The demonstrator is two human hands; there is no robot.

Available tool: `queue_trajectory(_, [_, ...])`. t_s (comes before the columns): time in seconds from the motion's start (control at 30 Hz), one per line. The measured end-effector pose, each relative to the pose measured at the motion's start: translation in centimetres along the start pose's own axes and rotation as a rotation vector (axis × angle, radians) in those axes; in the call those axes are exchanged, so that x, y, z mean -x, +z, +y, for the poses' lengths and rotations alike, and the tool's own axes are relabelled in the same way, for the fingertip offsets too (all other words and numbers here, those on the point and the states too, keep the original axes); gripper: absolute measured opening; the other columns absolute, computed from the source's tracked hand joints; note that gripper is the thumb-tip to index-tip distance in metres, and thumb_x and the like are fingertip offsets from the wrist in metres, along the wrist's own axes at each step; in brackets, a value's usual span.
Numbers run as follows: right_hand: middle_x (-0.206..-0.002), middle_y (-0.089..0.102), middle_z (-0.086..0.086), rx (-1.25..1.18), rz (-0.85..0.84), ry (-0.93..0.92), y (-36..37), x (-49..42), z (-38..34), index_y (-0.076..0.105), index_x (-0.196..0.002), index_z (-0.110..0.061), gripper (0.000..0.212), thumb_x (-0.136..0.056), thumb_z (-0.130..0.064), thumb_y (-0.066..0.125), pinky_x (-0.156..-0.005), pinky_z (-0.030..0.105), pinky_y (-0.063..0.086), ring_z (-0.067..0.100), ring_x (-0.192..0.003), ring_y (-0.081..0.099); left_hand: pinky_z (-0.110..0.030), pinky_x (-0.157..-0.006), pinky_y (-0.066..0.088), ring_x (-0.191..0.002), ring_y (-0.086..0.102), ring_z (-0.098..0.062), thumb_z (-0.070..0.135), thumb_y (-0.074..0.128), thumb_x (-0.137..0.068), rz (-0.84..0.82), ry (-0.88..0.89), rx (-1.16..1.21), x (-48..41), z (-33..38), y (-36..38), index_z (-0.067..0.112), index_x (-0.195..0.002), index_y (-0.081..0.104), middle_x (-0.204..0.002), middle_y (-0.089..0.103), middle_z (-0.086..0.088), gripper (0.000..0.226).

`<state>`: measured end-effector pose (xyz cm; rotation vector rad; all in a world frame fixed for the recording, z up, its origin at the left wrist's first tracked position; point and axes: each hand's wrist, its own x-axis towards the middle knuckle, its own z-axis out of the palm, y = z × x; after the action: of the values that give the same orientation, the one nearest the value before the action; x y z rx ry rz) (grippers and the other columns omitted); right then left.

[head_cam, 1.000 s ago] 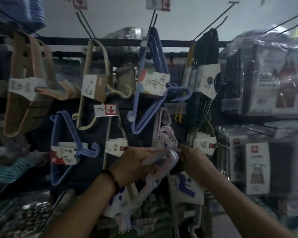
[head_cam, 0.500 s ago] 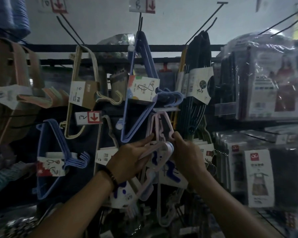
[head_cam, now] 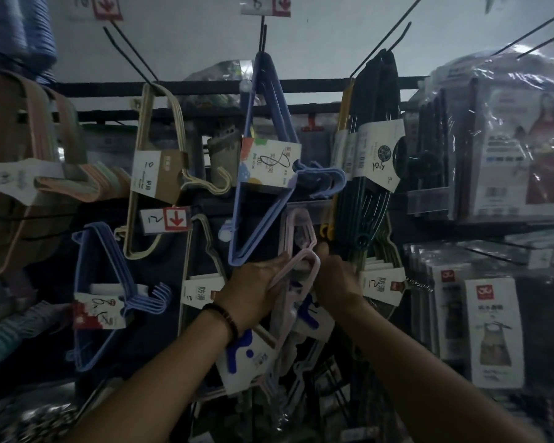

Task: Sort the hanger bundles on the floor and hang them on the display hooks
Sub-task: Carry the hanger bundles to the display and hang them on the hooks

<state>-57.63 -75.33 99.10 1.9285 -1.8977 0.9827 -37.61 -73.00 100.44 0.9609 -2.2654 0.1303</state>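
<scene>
The left hand (head_cam: 256, 290) is gripping the pink hanger bundle (head_cam: 316, 266) below its hook; the right hand (head_cam: 336, 281) is pinching the hook end. It is sitting just under the blue hangers (head_cam: 328, 173)

Right hand (head_cam: 335, 279): fingertips concealed behind the pink hanger bundle (head_cam: 303, 270); grip cannot be determined. Price tag (head_cam: 264, 4), top centre of frame, cut by the upper edge. Brown hanger bundle (head_cam: 10, 187) cut by the left edge. Goods (head_cam: 36, 420) at lower left blurred, unidentifiable.
</scene>
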Motion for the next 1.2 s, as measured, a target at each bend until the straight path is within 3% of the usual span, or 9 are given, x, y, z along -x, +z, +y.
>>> queue_trajectory(0.2, [-0.116,0.068,0.016,0.103,-0.062,-0.049,0.0,-1.3,0.2,0.048,-0.128,-0.01,0.025,-0.103,-0.014,0.053,-0.074,0.042,0.054,0.04,-0.103,0.069,-0.015,-0.099,0.045,-0.121,0.063,-0.012,0.033,0.062,-0.102,0.023,-0.052,0.055,0.4,-0.4,0.3,0.029,-0.145,0.058,-0.138,0.066,0.004,0.044])
queue_trajectory(0.3, [-0.113,0.069,0.014,0.156,-0.086,-0.078,0.0,-1.4,0.4,0.048,-0.125,-0.011,0.025,-0.102,-0.015,0.056,-0.076,0.046,0.059,0.038,-0.099,0.07,-0.008,-0.076,0.046,-0.088,0.065,0.009,0.032,0.065,-0.1,0.077,-0.137,0.162,0.8,-0.4,0.6,0.041,-0.113,0.072,-0.101,0.073,0.016,0.017])
queue_trajectory(0.37, [-0.115,0.068,0.015,0.203,-0.106,-0.1,-0.2,-1.5,0.4,0.048,-0.128,-0.01,0.028,-0.101,-0.015,0.057,-0.076,0.047,0.059,0.039,-0.102,0.07,-0.021,-0.065,0.051,-0.07,0.065,0.003,0.03,0.067,-0.099,0.123,-0.213,0.238,0.9,-0.2,0.7,0.039,-0.081,0.067,-0.076,0.068,0.011,0.02])
queue_trajectory(0.43, [-0.117,0.067,0.016,0.254,-0.114,-0.126,-0.4,-1.5,0.2,0.049,-0.131,-0.009,0.029,-0.103,-0.018,0.054,-0.076,0.047,0.059,0.039,-0.103,0.07,-0.038,-0.062,0.057,-0.064,0.068,-0.013,0.032,0.067,-0.098,0.147,-0.292,0.325,1.1,0.1,0.8,0.029,-0.073,0.066,-0.07,0.068,0.004,0.025])
queue_trajectory(0.57, [-0.12,0.067,0.014,0.25,-0.13,-0.134,-0.9,-1.3,-0.5,0.054,-0.134,-0.012,0.029,-0.106,-0.018,0.05,-0.08,0.046,0.061,0.035,-0.105,0.071,-0.034,-0.054,0.052,-0.057,0.067,-0.014,0.03,0.066,-0.098,0.206,-0.344,0.378,1.6,0.8,0.6,0.035,-0.063,0.063,-0.062,0.067,0.005,0.036])
queue_trajectory(0.8, [-0.118,0.06,0.01,0.248,-0.131,-0.153,-2.5,0.1,-0.8,0.048,-0.139,-0.023,0.034,-0.106,-0.02,0.045,-0.066,0.041,0.054,0.031,-0.095,0.067,-0.04,-0.062,0.06,-0.065,0.071,-0.017,0.049,0.059,-0.095,0.193,-0.329,0.391,2.6,0.6,0.6,0.03,-0.096,0.071,-0.081,0.074,0.005,0.023])
queue_trajectory(0.9, [-0.09,0.063,0.001,-0.068,0.121,-0.115,-3.8,2.2,-0.6,0.055,-0.106,-0.026,0.034,-0.107,-0.05,0.03,-0.058,0.041,0.052,0.02,-0.068,0.06,-0.019,-0.067,0.05,-0.084,0.069,-0.011,0.036,0.06,-0.102,0.228,-0.299,0.334,2.6,1.0,0.6,0.031,-0.112,0.071,-0.095,0.074,0.009,0.016])
queue_trajectory(0.97, [-0.071,0.06,-0.006,-0.295,0.192,-0.163,-4.4,4.3,-1.1,0.052,-0.091,-0.03,0.047,-0.104,-0.064,0.023,-0.052,0.042,0.052,0.013,-0.055,0.056,-0.021,-0.072,0.05,-0.091,0.068,-0.009,0.037,0.058,-0.104,0.239,-0.286,0.321,2.3,1.5,0.6,0.029,-0.118,0.07,-0.102,0.074,0.007,0.021])
queue_trajectory(1.2, [-0.086,0.067,0.0,-0.184,-0.125,-0.184,-4.6,7.4,-2.0,0.052,-0.116,-0.034,0.044,-0.093,-0.069,0.04,-0.057,0.038,0.054,0.023,-0.07,0.065,-0.015,-0.064,0.042,-0.089,0.063,-0.014,0.022,0.055,-0.102,0.212,-0.427,0.349,0.5,3.2,1.3,0.026,-0.114,0.065,-0.101,0.069,0.005,0.016])
